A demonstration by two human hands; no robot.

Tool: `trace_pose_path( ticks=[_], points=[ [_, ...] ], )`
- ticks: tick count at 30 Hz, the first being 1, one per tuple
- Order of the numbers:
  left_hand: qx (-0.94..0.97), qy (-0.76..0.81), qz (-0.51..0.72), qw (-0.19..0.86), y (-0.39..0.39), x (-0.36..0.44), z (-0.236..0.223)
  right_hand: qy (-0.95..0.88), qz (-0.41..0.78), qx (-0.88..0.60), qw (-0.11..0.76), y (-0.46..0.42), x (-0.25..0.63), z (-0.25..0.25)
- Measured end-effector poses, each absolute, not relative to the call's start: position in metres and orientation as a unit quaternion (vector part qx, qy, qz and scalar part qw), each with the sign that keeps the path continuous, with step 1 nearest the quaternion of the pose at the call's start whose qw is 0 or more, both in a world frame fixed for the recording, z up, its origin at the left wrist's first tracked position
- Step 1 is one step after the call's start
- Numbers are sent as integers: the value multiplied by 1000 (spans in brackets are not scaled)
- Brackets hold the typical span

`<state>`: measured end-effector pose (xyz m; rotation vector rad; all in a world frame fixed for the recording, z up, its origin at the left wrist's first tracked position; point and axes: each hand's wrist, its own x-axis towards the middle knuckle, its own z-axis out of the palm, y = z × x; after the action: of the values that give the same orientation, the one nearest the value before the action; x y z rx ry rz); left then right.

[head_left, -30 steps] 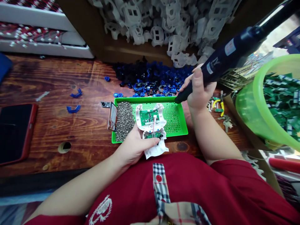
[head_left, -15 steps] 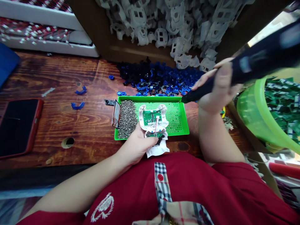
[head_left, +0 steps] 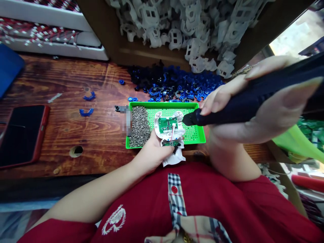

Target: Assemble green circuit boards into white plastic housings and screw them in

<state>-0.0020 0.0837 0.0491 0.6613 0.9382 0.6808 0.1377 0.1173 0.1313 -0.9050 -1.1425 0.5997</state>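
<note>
My left hand (head_left: 152, 153) grips a white plastic housing (head_left: 169, 135) with a green circuit board (head_left: 168, 124) seated in it and a thin red wire running down to a smaller board. The housing hovers over the near edge of a green perforated tray (head_left: 193, 135). My right hand (head_left: 253, 108) is wrapped around a dark electric screwdriver (head_left: 243, 104), raised close to the camera. Its tip points left and sits just right of the housing's upper corner. A heap of small silver screws (head_left: 138, 126) fills the tray's left side.
Blue plastic parts (head_left: 174, 84) lie behind the tray, with white housings (head_left: 192, 27) piled beyond them. A red-cased phone (head_left: 20, 133) rests at the left of the wooden table (head_left: 76, 135). A green tub (head_left: 298, 141) of circuit boards stands at the right.
My right hand has lifted toward the camera and swung the screwdriver tip left, from the tray's far right corner to beside the housing. My left hand has kept the housing nearly still.
</note>
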Motion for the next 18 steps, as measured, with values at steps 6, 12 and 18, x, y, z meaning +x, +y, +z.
trace_pose_path(
  ticks=[6, 12, 18],
  points=[
    [308, 430, 315, 788, 85, -2, 50, -521, 263, -365, 725, 119, 134, 128],
    [305, 427, 314, 791, 85, -2, 53, -510, 261, -367, 733, 117, 133, 130],
    [327, 415, 306, 792, 84, -4, 48, -539, 274, -355, 714, 115, 137, 125]
  ],
)
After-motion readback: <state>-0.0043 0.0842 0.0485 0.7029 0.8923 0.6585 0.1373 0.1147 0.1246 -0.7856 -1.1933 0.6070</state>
